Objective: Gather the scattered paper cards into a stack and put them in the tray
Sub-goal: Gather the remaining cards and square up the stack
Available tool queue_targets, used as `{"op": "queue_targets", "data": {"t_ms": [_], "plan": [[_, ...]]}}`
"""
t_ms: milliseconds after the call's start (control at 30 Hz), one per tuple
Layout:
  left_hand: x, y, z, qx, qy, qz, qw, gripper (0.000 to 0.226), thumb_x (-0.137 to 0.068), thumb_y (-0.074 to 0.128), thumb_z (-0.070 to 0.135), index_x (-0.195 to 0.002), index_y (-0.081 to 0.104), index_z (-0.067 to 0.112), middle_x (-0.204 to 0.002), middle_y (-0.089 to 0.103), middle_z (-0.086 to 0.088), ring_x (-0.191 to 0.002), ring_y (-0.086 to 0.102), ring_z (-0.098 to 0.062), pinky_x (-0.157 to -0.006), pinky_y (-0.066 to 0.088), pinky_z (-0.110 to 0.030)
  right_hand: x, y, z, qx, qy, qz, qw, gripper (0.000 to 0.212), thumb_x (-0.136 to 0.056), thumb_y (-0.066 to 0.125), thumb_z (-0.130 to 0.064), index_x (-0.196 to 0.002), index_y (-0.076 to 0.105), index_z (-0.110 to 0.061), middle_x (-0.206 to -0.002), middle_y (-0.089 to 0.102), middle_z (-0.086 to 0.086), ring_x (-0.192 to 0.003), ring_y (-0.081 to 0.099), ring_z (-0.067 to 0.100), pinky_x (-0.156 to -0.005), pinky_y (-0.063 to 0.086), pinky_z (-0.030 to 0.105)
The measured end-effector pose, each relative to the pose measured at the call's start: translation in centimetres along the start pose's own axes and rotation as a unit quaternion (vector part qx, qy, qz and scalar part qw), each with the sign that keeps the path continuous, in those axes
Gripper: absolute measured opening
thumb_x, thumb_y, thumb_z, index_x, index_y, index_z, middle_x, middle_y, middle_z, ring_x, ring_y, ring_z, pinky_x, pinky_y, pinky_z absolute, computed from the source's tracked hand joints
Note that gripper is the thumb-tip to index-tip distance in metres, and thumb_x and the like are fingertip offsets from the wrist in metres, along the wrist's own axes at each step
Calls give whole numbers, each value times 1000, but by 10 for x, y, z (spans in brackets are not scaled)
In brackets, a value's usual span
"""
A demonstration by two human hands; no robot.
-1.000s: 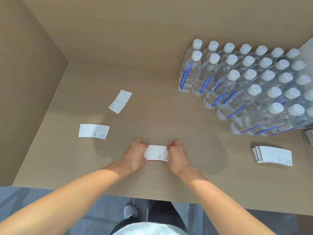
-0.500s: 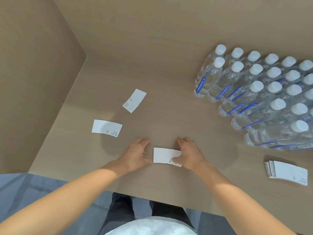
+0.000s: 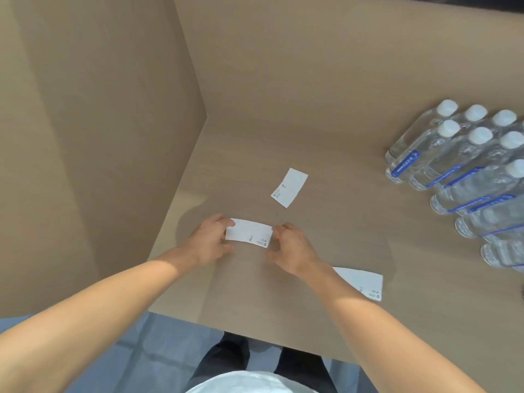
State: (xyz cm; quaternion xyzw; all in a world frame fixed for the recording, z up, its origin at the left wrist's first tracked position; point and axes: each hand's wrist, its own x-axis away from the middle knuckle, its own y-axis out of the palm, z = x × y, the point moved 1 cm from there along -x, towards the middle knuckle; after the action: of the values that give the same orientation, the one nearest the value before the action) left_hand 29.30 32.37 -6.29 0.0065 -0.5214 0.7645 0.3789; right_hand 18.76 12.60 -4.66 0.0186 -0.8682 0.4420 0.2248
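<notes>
Paper card: flat on table, between left hand and right hand; fingertips pinch its short ends, fingers curled.

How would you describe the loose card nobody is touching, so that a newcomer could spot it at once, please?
Start at the rows of water bottles on the right of the table, then look left across the bare wood. The card lies alone beyond both hands, turned at a slant, while the other two lie nearly level.
</notes>
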Motion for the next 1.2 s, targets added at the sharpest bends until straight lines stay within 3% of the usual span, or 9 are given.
{"op": "queue_targets", "data": {"t_ms": [200,400,567,733,1033,1200], "plan": [[-11,-8,-26,12,20,2,1000,42,-77,74,21,-117,60,26,-101,46,9,-80,58,-11,-75,47,-26,-25,14,-31,38,32,6,999,33,-84,64,-18,-115,57,-10,-118,51,9,-114,49,31,-88,51,40],[-24,-7,-27,7,26,-25,999,52,-78,70,24,-126,53,24,-103,38,10,-91,53,-19,-86,50,-34,-37,25,-34,83,56,7,995,33,-85,56,-8,-118,52,-10,-123,44,10,-115,41,31,-88,47,37],[-37,-10,-27,-26,41,-38,998,43,-72,72,28,-112,58,22,-104,41,10,-83,51,-13,-70,43,-27,-42,27,-32,96,59,5,994,32,-84,58,-6,-116,54,-9,-119,43,8,-115,38,29,-84,51,39],[-41,-13,-16,-47,48,-55,996,42,-67,72,33,-106,58,24,-104,43,10,-83,55,-14,-74,52,-34,-38,19,-25,94,56,7,994,35,-82,64,-13,-116,54,-10,-119,44,7,-118,37,26,-85,52,39],[-20,10,58,-44,59,-47,996,43,-65,71,40,-105,59,30,-102,43,12,-87,55,-12,-76,53,-34,18,-23,30,91,40,7,995,42,-78,69,-15,-118,56,-8,-120,44,6,-119,36,25,-90,50,36],[0,41,119,-31,58,-38,997,45,-66,69,40,-109,58,30,-104,42,11,-103,54,-13,-82,52,-36,61,-55,78,104,21,4,994,43,-77,69,-12,-117,55,-4,-126,43,7,-122,35,26,-83,49,33]]}}
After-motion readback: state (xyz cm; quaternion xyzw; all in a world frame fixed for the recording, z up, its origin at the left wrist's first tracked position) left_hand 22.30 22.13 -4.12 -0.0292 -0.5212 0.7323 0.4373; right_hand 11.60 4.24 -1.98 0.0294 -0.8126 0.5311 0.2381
